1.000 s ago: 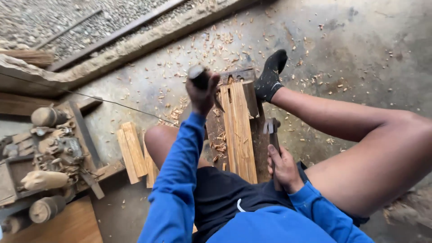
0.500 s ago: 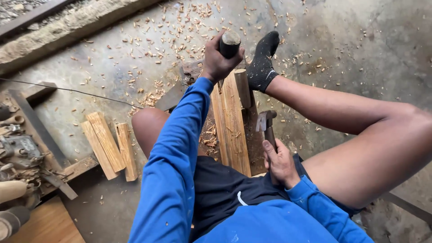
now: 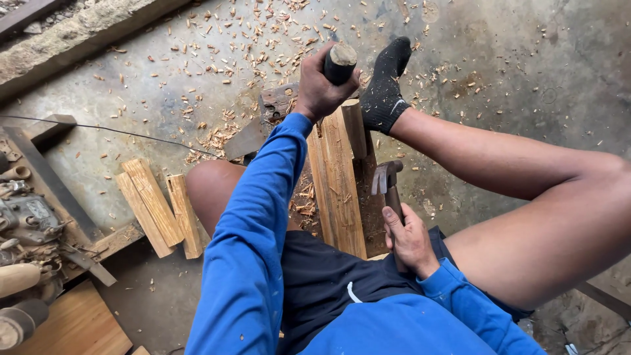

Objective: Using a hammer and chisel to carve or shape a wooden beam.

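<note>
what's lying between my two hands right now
In the head view, the upright wooden plank lies between the left hand and right hand.

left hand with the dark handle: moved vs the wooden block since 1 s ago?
Yes. The left hand has travelled up the wooden block toward the socked foot, now at the block's far end.

Dark round tool handle [image 3: 340,62] upright; claw hammer [image 3: 388,185] low, gripped.
</note>
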